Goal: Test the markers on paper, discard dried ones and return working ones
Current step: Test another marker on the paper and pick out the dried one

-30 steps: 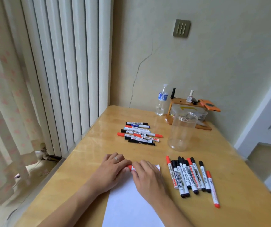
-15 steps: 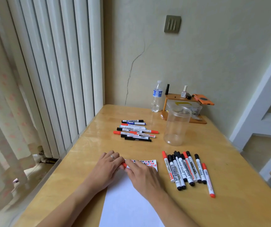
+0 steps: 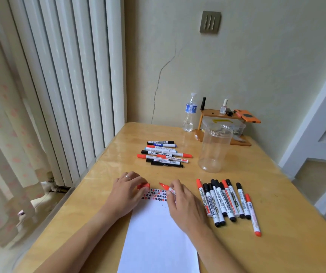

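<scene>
A white sheet of paper (image 3: 158, 233) lies at the table's near edge, with red and black test marks along its far end. My right hand (image 3: 183, 205) grips an uncapped red marker (image 3: 167, 187), its tip pointing left just above the marks. My left hand (image 3: 126, 192) pinches the red cap (image 3: 143, 186), a short gap away from the tip. Several red and black markers (image 3: 225, 201) lie in a row right of the paper. Another group of markers (image 3: 164, 154) lies farther back.
An open clear plastic jar (image 3: 214, 148) stands behind the right row. At the back are a water bottle (image 3: 190, 113) and a small wooden shelf (image 3: 221, 115) holding small items. A radiator and curtain flank the table's left edge; the right edge drops off.
My hands have pulled apart: the cap has come off the red marker, left hand taking the cap left, right hand keeping the marker. The camera has tilted down slightly.
</scene>
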Demonstrator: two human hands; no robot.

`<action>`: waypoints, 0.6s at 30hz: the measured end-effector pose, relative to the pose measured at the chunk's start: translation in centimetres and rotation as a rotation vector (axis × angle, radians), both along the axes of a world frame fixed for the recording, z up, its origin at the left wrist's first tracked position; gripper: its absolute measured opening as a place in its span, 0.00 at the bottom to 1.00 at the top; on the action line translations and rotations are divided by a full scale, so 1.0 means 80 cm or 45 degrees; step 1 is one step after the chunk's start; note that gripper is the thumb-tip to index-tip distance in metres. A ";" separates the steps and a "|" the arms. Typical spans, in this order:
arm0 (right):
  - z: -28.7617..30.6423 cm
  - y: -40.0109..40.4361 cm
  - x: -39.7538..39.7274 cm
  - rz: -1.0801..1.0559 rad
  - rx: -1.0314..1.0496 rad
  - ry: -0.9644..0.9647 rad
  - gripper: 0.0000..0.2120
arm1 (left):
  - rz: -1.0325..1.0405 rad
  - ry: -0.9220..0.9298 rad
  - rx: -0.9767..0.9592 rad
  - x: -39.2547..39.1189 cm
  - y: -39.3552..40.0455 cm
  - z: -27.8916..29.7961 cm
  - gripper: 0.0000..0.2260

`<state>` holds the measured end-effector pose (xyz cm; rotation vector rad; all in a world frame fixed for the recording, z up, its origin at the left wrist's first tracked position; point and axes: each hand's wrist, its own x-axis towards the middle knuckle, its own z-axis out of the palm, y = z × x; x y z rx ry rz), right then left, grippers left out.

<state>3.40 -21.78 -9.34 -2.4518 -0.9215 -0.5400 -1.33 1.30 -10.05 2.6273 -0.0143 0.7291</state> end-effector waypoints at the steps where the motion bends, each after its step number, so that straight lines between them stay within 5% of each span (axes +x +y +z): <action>1: -0.001 0.000 0.001 -0.024 -0.014 0.013 0.10 | 0.005 0.047 -0.023 0.006 0.002 0.000 0.12; 8: -0.006 0.005 0.006 -0.152 -0.029 -0.060 0.14 | 0.020 0.183 0.017 0.056 -0.007 0.009 0.12; 14: 0.001 0.000 0.008 -0.166 0.096 -0.076 0.08 | -0.027 0.306 0.029 0.043 0.003 -0.002 0.29; 18: 0.007 -0.001 0.004 -0.162 0.209 0.132 0.10 | -0.017 0.361 0.109 0.006 0.007 -0.007 0.28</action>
